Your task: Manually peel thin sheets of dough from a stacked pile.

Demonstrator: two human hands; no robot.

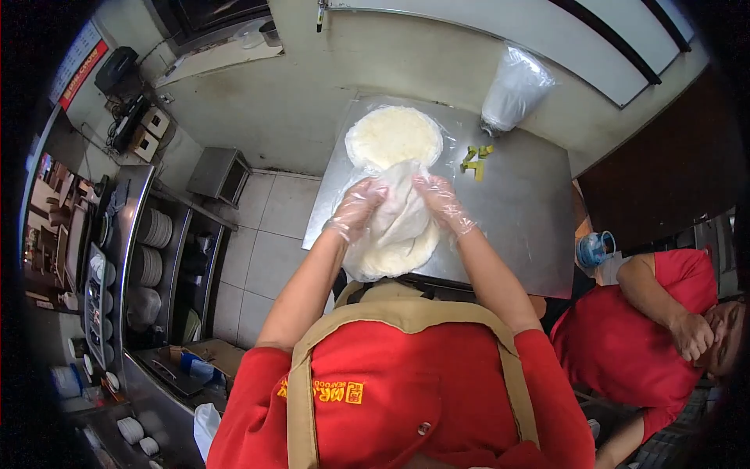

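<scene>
My left hand [358, 206] and my right hand [440, 198] both wear clear plastic gloves. Between them they hold a thin, limp white wrapper sheet [401, 196], its upper edge pinched and raised in folds. Part of a round, pale wrapper pile [404, 258] shows below the sheet, at the near edge of the steel table [515, 223]. Beyond my hands lies another round pile of pale, thin wrappers [395, 135], on clear plastic film. Several short yellow-green strips [477, 161] lie to the right of it; what they are made of is hard to tell.
A filled clear plastic bag [517, 91] stands at the table's back right, against the wall. A person in a red shirt [633, 334] sits close on my right, near a blue water bottle [595, 249]. Steel shelves with stacked plates [153, 225] stand on the left.
</scene>
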